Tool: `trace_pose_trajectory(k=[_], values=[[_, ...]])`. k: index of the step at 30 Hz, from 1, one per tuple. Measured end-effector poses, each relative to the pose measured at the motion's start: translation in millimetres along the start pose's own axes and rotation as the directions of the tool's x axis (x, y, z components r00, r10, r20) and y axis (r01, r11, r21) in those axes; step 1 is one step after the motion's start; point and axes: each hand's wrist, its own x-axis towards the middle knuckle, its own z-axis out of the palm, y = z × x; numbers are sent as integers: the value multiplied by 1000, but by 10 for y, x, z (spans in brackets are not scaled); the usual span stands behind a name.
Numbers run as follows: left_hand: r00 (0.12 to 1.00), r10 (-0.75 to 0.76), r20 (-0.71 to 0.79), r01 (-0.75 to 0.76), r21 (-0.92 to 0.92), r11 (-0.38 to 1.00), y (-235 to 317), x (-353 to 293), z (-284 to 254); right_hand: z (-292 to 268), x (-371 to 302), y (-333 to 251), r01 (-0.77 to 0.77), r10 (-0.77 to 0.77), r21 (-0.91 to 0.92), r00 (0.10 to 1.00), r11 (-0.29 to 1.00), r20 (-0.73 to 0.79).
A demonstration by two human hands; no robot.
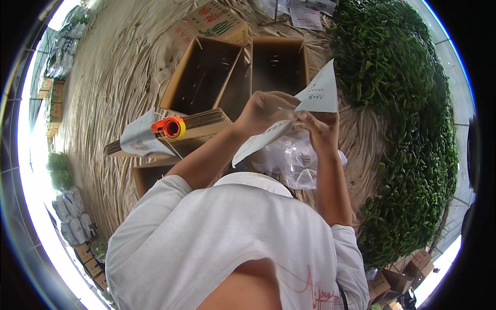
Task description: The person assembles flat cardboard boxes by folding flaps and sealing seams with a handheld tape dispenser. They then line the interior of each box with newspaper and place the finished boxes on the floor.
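Thin white printed paper sheet (pixel 323 93): was clamped in the right hand (pixel 321 126), over crumpled clear plastic bagging (pixel 299 173); the left hand (pixel 264 111) met it, grip too blurred to tell. Probable hazards: tearing, if the hands pulled unevenly; dropping, if the pinch slackened.

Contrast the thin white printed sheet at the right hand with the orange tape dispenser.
The thin white printed sheet is pale and bent; the orange tape dispenser is bright and chunky. The sheet is raised in the right hand; the dispenser lies on flattened brown cardboard. The sheet looks larger than the dispenser.
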Motion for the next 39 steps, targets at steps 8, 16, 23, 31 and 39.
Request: trace_pose_trajectory(k=[8,16,23,31,39], values=[[947,308,87,-320,250,914,155,209,927,-516,-354,-283,178,-182,-48,979,983,-94],[957,241,163,-282,327,902,244,183,1380,-794,-727,-652,204,-205,-16,978,979,-46],[982,-93,162,77,102,992,350,235,1585,-970,-916,-778,216,-218,-53,976,975,-27],[942,-242,230,278,-140,950,296,264,1671,-1002,-1008,-788,190,-193,-35,978,981,-74],[956,-234,174,256,-114,960,266,236,1633,-995,-999,-756,210,-212,-33,974,977,-74]])
